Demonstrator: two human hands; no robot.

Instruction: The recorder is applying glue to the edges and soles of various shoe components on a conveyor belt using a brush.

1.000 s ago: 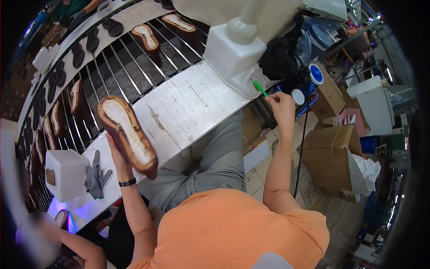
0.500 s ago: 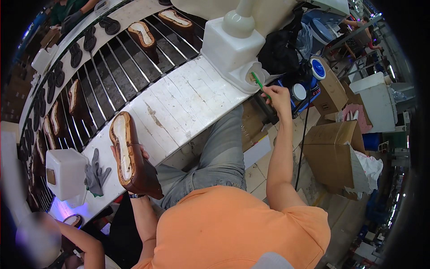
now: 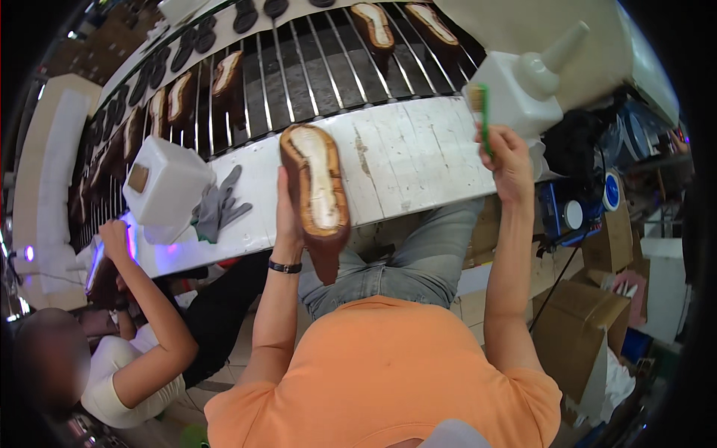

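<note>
My left hand [image 3: 287,216] grips a brown shoe upper [image 3: 325,183], held bottom up above the bench edge. Its underside is pale in the middle with a tan rim; some of my fingers are hidden behind it. In my right hand [image 3: 511,164] is a green-handled brush [image 3: 485,127], raised with its bristles up and apart from the shoe upper. Just beyond the brush stands a white dispenser bottle [image 3: 515,86] with a long spout, its small cup partly hidden behind my right hand.
A white bench [image 3: 403,157] borders a metal-rod conveyor [image 3: 299,67] carrying several shoe uppers, with dark soles [image 3: 205,33] beyond. To the left are a white container [image 3: 164,183] and grey glove [image 3: 220,205]. A co-worker's hand [image 3: 113,239] touches another shoe. Cardboard boxes [image 3: 579,321] stand right.
My right hand has lifted the brush out of the dispenser's cup and brought it nearer the shoe upper. The view has turned toward the right, and the co-worker shows more fully.
</note>
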